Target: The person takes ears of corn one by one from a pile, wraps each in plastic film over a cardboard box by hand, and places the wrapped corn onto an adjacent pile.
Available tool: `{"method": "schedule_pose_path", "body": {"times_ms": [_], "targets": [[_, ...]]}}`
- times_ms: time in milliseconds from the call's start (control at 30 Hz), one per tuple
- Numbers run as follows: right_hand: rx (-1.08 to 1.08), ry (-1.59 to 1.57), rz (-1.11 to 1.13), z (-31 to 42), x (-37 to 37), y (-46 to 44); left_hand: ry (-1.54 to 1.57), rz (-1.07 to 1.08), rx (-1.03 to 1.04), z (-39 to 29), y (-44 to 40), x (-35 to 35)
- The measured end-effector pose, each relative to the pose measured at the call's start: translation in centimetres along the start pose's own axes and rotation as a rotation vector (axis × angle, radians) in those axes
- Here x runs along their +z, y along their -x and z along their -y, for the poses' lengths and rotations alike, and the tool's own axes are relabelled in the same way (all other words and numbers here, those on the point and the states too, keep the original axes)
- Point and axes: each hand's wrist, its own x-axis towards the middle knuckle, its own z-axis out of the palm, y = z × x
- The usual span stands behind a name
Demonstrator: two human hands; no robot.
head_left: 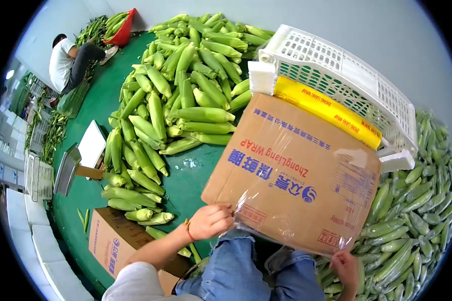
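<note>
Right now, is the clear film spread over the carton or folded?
Spread: the clear film shines across the carton, its near edge stretched between the left hand and right hand.

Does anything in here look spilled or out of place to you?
Nothing looks plainly damaged. Two things look odd: the unwrapped corn lies loose on the green floor, almost as if spilled, though such a big heap may be deliberate; and the carton under the clear film has its printing upside down from the wearer's side.

R forearm [349,290] cut off btm; open carton [103,245] pt. hidden.
</note>
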Motion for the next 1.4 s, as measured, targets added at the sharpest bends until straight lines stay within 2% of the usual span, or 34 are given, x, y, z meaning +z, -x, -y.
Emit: {"method": "schedule_pose_path", "body": {"times_ms": [33,133,167,200,233,267,333,400,433,533,600,667,733,800,867,933,967,1000,1067,1100,1167,1200,1233,1267,1300,1400], "targets": [[0.016,0.020,0.065,1.2,1.1,0.1,0.074,-0.016,-0.064,-0.4,1.5,-0.3],[-0.005,0.014,0.080,0.1,2.2,-0.9,-0.152,-0.154,-0.315,3.5,5.7,-1.5],[0.019,-0.006,0.098,-0.7,1.9,-1.3,-0.300,-0.224,-0.525,6.8,6.1,-1.3],[0.026,-0.010,0.111,-0.7,1.8,-1.4,-0.424,-0.171,-0.644,10.8,4.2,-1.9],[0.033,-0.015,0.121,-0.6,1.6,-1.5,-0.607,-0.127,-0.593,15.4,3.0,-2.0],[0.040,-0.023,0.121,-0.5,1.6,-1.7,-0.741,0.006,-0.607,19.4,2.1,-1.9],[0.066,0.005,0.123,1.3,1.9,-1.4,-0.891,0.297,-0.622,26.0,-0.2,-1.8],[0.093,0.015,0.133,2.1,1.8,-1.2,-0.901,0.467,-0.643,30.9,-0.8,-1.3],[0.096,0.009,0.138,1.9,1.9,-1.2,-0.760,0.639,-0.858,31.1,-2.1,-1.8],[0.100,0.002,0.132,2.7,2.0,-0.9,-0.680,0.557,-0.779,30.3,-1.4,-3.1],[0.054,0.059,0.122,1.9,2.1,-0.9,-0.523,0.386,-1.066,26.6,-1.2,-4.0],[-0.003,0.118,0.100,1.9,2.2,-0.9,-0.511,0.186,-0.893,24.3,1.4,-5.3],[-0.019,0.107,0.097,2.4,2.4,-0.9,-0.441,0.046,-0.772,16.7,-1.2,-7.0],[-0.020,0.136,0.061,2.3,2.6,-0.9,-0.346,0.083,-0.578,7.8,-6.1,-7.8],[-0.056,0.250,0.002,2.2,3.3,-0.5,-0.257,0.247,-0.316,2.0,-9.7,-6.2],[-0.104,0.447,-0.105,2.3,4.0,-0.1,-0.203,0.287,-0.076,-2.0,-13.0,-2.5],[-0.095,0.622,-0.147,2.9,4.4,0.5,-0.161,0.302,-0.018,-2.8,-14.1,-0.1],[-0.152,0.520,-0.120,3.7,4.0,1.5,-0.114,0.322,0.042,-3.1,-14.8,1.8],[-0.269,0.326,-0.063,6.1,2.6,3.3,-0.040,0.448,0.012,-3.4,-16.4,3.1],[-0.326,0.113,-0.069,7.3,2.0,3.9,-0.001,0.520,-0.013,-3.5,-16.9,3.8],[-0.443,-0.053,-0.173,8.4,2.8,1.5,0.072,0.574,-0.053,-2.4,-17.3,4.3],[-0.595,-0.006,-0.314,8.9,4.7,-1.8,0.092,0.580,-0.051,-2.1,-17.5,4.4],[-0.768,0.048,-0.454,9.5,6.6,-5.4,0.075,0.485,-0.018,-2.0,-17.2,4.5],[-0.798,0.333,-0.595,9.9,7.9,-7.4,0.056,0.391,0.009,-2.1,-16.2,4.7],[-0.811,0.619,-0.722,10.0,8.6,-8.6,-0.077,0.189,0.169,-2.0,-14.7,4.7],[-0.824,0.690,-0.720,10.0,8.0,-10.6,-0.110,0.143,-0.158,-3.7,-8.6,2.7]]}}
